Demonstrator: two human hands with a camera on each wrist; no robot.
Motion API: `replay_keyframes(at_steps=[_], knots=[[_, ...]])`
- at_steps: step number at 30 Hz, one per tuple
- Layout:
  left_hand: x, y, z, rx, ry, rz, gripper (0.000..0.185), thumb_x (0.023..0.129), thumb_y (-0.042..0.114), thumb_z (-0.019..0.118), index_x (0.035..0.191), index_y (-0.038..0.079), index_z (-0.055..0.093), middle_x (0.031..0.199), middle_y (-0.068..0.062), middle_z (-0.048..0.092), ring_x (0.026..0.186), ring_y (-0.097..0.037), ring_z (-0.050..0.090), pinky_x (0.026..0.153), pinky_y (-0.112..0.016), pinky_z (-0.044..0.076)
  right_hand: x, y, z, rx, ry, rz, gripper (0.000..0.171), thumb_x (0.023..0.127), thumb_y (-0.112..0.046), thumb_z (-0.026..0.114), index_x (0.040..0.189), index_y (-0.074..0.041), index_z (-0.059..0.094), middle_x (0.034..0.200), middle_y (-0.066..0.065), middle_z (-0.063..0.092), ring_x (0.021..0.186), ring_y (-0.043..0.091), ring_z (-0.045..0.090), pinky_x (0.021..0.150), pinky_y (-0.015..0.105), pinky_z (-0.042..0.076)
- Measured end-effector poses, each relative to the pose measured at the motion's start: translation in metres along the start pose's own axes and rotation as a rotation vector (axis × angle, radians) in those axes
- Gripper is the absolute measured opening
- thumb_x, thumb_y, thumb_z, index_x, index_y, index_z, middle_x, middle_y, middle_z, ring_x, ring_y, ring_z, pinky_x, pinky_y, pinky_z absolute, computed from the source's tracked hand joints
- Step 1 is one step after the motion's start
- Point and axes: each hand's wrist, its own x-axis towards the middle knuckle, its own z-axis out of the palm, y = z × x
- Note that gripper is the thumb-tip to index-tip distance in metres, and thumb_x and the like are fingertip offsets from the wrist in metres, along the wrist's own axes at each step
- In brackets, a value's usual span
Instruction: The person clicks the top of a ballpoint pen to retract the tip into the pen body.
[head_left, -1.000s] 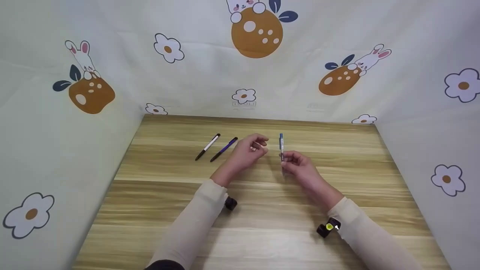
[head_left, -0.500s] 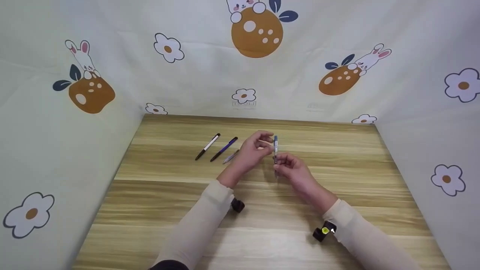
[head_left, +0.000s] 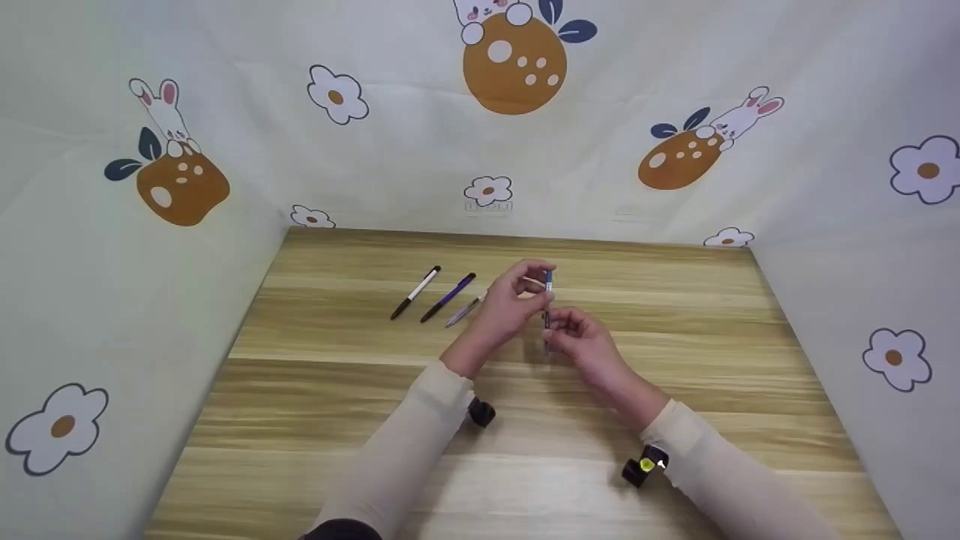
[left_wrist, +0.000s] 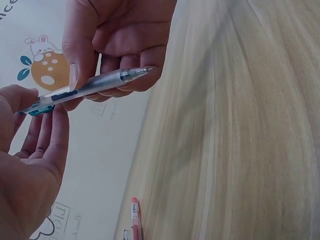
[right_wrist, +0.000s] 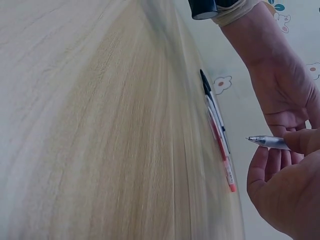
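Note:
A clear pen with a blue end (head_left: 548, 294) stands nearly upright above the middle of the wooden table (head_left: 675, 352). My right hand (head_left: 559, 324) grips its lower barrel. My left hand (head_left: 537, 277) pinches its blue top end. In the left wrist view the pen (left_wrist: 87, 87) lies across the right hand (left_wrist: 107, 75), and the left hand's fingers (left_wrist: 47, 127) close on the blue end. The right wrist view shows only the pen's tip (right_wrist: 265, 141) beyond the right hand (right_wrist: 285, 185).
Three more pens lie side by side left of my hands: a black-and-white pen (head_left: 415, 292), a dark blue pen (head_left: 448, 298) and a greyish pen (head_left: 464, 310). Printed cloth walls (head_left: 150, 247) close in the table on the left, back and right.
My right hand brought the pen leftward and my left hand moved right to meet it, taking hold of its top end. The greyish pen, hidden by the left hand before, shows on the table.

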Motion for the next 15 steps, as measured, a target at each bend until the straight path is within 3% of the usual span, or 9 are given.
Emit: replay_keyframes(at_steps=[15], knots=[[0.0002, -0.0001, -0.0006, 0.024, -0.005, 0.028, 0.038, 0.103, 0.0, 0.075, 0.14, 0.008, 0.07, 0.126, -0.019, 0.069, 0.107, -0.022, 0.071, 0.082, -0.03, 0.058, -0.0016, -0.001, 0.0024, 0.003, 0.003, -0.004, 0.024, 0.096, 0.008, 0.072, 0.12, 0.007, 0.067, 0.103, 0.009, 0.069, 0.093, 0.017, 0.067, 0.083, 0.029, 0.062]])
